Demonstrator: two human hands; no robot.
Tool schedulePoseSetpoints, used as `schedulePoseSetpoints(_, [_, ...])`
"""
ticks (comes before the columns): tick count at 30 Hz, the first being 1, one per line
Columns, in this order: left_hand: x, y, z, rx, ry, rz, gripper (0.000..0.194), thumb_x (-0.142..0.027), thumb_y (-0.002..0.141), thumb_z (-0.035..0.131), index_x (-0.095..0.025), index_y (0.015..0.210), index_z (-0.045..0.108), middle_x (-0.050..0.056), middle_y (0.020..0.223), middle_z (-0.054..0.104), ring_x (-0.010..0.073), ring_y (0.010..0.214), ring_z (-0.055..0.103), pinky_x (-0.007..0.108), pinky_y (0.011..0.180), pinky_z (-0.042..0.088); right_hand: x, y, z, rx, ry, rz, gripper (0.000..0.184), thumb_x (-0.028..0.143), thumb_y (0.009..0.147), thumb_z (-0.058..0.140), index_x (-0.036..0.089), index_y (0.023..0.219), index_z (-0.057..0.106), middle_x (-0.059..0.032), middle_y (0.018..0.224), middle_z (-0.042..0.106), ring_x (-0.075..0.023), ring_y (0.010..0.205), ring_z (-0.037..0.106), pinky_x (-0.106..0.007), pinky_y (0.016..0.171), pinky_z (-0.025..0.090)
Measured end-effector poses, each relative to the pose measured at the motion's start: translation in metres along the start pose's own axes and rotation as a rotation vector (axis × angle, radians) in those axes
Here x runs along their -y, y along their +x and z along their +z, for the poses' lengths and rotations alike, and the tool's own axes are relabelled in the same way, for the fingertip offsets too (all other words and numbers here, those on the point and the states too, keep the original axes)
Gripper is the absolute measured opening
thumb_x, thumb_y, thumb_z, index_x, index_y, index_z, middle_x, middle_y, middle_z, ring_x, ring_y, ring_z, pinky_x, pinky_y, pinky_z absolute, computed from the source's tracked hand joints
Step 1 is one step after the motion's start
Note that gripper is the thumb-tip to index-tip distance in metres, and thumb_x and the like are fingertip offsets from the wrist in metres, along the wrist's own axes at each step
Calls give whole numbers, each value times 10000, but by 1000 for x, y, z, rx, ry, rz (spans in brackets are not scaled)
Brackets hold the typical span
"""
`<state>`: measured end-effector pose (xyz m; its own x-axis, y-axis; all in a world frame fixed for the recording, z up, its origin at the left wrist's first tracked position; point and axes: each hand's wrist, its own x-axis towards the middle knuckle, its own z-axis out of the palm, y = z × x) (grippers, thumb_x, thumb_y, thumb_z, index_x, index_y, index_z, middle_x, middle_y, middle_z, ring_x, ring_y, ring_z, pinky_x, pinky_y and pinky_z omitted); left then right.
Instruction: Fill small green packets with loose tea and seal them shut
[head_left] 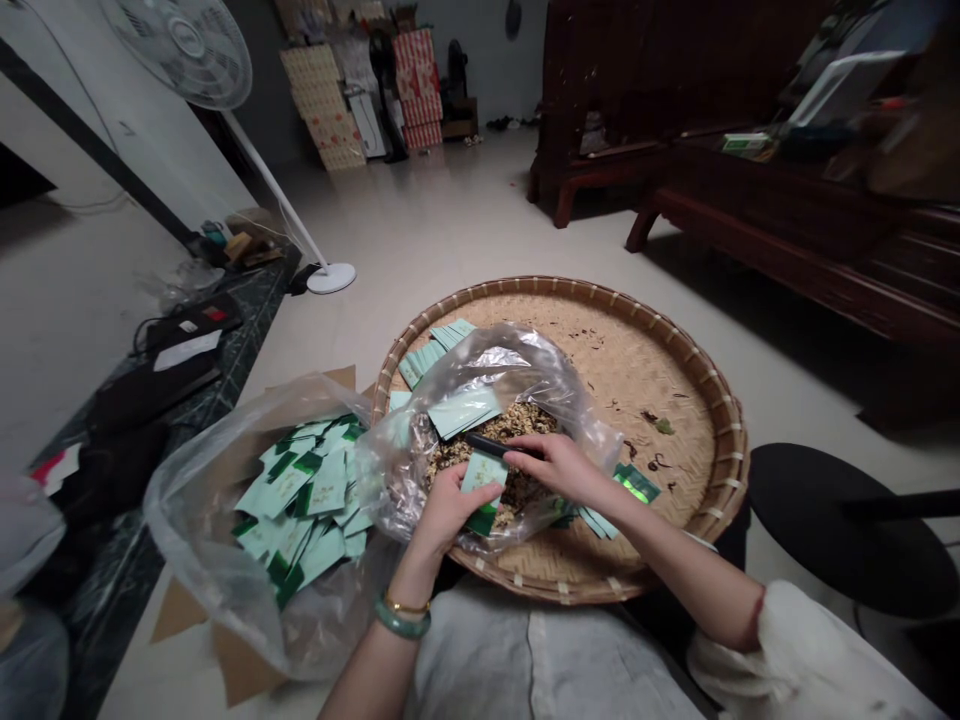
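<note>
I saw the left hand (450, 510) pinching a green sachet (481, 482).
The right hand (559, 468), closed, gripped a black tool (491, 446) over dried leaves (517, 490) in a plastic bag (480, 370).

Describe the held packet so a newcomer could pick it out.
On the round woven tray, a clear plastic bag holds dried flakes. The pale green sachet with a dark green end is pinched in the left hand, unlike the loose ones nearby.

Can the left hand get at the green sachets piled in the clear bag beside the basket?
Probably yes. The left hand is close to the pile, and only the clear bag's loose plastic seems to lie between. It is holding a sachet now, so it would likely have to set that down first.
</note>
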<state>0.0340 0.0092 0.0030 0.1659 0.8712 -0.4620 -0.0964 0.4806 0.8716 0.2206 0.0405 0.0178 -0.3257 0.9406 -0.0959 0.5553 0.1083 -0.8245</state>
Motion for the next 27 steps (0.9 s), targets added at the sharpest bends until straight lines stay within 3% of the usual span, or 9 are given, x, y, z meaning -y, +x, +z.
schedulePoseSetpoints(3, [2, 1, -1, 6, -6, -12, 428, -389, 502, 849, -122, 778, 661, 3, 613, 654, 150, 504, 620, 237, 487, 484, 0, -1, 0, 3, 25, 20, 332, 399, 845, 572, 200, 1072, 709, -75, 1074, 714, -264, 965, 662, -367, 836, 488])
schedulePoseSetpoints(8, [10, 5, -7, 2, -31, 5, 466, -583, 648, 701, -125, 713, 650, 11, 558, 628, 144, 486, 581, 236, 473, 449, -2, -1, 2, 0, 72, 13, 323, 417, 846, 554, 203, 1013, 729, -70, 1032, 728, -268, 905, 665, -365, 792, 477])
schedulePoseSetpoints(11, [12, 7, -9, -27, -6, 52, 479, -600, 667, 675, -123, 696, 659, 9, 546, 615, 134, 488, 549, 231, 483, 425, -4, 1, 4, 11, 108, 23, 332, 436, 842, 547, 184, 957, 730, -63, 902, 741, -223, 777, 653, -312, 688, 473])
schedulePoseSetpoints(14, [11, 8, -10, -38, 18, 98, 478, -595, 661, 683, -118, 664, 655, 6, 554, 608, 120, 495, 518, 225, 498, 406, -5, 2, 4, 90, 230, 109, 413, 521, 834, 515, 151, 860, 697, -20, 653, 651, -129, 507, 530, -231, 461, 385])
schedulePoseSetpoints(17, [11, 7, -11, -47, 30, 115, 474, -592, 670, 676, -119, 650, 647, 3, 556, 603, 117, 499, 507, 224, 501, 395, -4, 1, -1, 160, 397, 220, 509, 627, 814, 473, 147, 817, 643, 22, 567, 538, -75, 382, 377, -207, 356, 269])
schedulePoseSetpoints(20, [12, 7, -12, -58, 18, 106, 468, -590, 677, 672, -122, 660, 647, 4, 553, 603, 126, 513, 521, 230, 513, 409, -5, 0, -7, 146, 413, 241, 507, 625, 813, 483, 147, 888, 637, 21, 595, 548, -73, 390, 390, -204, 370, 283])
schedulePoseSetpoints(22, [13, 8, -12, -63, 11, 102, 464, -583, 674, 679, -120, 670, 652, 10, 564, 610, 130, 527, 530, 231, 523, 419, -8, 0, -9, 114, 311, 189, 464, 573, 819, 518, 150, 946, 659, -5, 654, 612, -102, 460, 482, -217, 426, 350])
schedulePoseSetpoints(25, [13, 8, -13, -63, 4, 89, 470, -584, 675, 677, -114, 689, 662, 16, 572, 613, 132, 526, 533, 231, 517, 416, -12, 0, -7, 34, 136, 71, 382, 487, 806, 587, 173, 991, 697, -57, 875, 712, -192, 740, 631, -287, 650, 474])
schedulePoseSetpoints(27, [12, 7, -12, -61, -5, 81, 473, -586, 673, 676, -114, 692, 663, 16, 567, 610, 132, 518, 530, 232, 510, 411, -13, 0, -4, 10, 85, 29, 350, 459, 807, 598, 186, 994, 715, -67, 975, 724, -233, 869, 646, -336, 773, 479])
